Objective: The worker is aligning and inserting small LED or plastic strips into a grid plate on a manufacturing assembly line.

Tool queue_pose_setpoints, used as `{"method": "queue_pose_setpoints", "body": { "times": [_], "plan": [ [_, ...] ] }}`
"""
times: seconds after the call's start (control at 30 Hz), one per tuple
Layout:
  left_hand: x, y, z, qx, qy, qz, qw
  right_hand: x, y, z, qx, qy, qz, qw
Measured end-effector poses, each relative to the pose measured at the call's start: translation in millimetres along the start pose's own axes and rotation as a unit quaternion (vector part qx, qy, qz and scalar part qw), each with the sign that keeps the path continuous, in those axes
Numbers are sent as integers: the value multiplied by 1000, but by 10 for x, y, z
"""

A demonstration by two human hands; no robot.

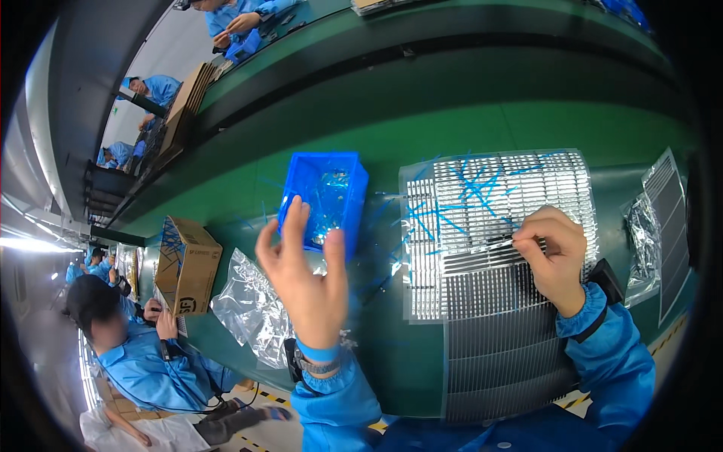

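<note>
My left hand (pixel 305 282) is raised with its fingers spread, holding nothing. It overlaps the near side of a blue plastic bin (pixel 361 200), which has small shiny clear pieces inside. My right hand (pixel 556 252) pinches the end of a thin black strip (pixel 486 255), its thumb and forefinger together over the sheets. Under it lies a sheet with rows of small silver-and-black pieces (pixel 520 177). A dark sheet of narrow black strips (pixel 501 346) stretches from there toward me. Thin blue strips (pixel 482 188) are scattered over the silver sheet.
Crumpled clear plastic (pixel 252 309) lies left of my left hand. A cardboard box (pixel 197 267) with blue strips stands beyond it, beside a seated co-worker (pixel 143 354). More clear wrapping (pixel 644 241) and a striped sheet (pixel 669 233) are at right. Other people work beyond the dark rail (pixel 452 56).
</note>
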State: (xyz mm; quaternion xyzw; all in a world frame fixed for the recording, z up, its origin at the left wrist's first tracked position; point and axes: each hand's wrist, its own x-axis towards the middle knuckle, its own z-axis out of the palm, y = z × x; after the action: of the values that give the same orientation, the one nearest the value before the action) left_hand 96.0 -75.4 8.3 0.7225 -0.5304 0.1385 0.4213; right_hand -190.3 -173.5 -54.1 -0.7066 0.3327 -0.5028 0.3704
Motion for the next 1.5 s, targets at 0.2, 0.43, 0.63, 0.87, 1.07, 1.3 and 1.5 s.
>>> {"method": "queue_pose_setpoints", "body": {
  "times": [0.2, 0.43, 0.63, 0.87, 1.07, 1.3, 1.5],
  "plan": [
    [-42, -53, 47, 225, -120, 43, 966, 21, 5, 14, 12, -22, 27, 999],
    [-52, -42, 156, -13, -83, -26, 996, 21, 24, 15, 8, -51, 46, 998],
    [-85, -74, 158, -280, -20, -57, 958, 30, -5, 11, 6, -61, 46, 997],
    [-95, -169, 216, -332, -64, -73, 938, 32, -16, 5, 6, -65, 50, 997],
    [-110, -145, 236, -317, 8, -141, 938, 20, -4, 13, 12, -69, 57, 996],
    [-146, -135, 200, -266, 61, -173, 946, 25, -14, 5, 9, -76, 58, 995],
    [-142, -137, 233, -158, 143, -131, 968, 24, -14, 17, 11, -74, 64, 995]
  ]
}}
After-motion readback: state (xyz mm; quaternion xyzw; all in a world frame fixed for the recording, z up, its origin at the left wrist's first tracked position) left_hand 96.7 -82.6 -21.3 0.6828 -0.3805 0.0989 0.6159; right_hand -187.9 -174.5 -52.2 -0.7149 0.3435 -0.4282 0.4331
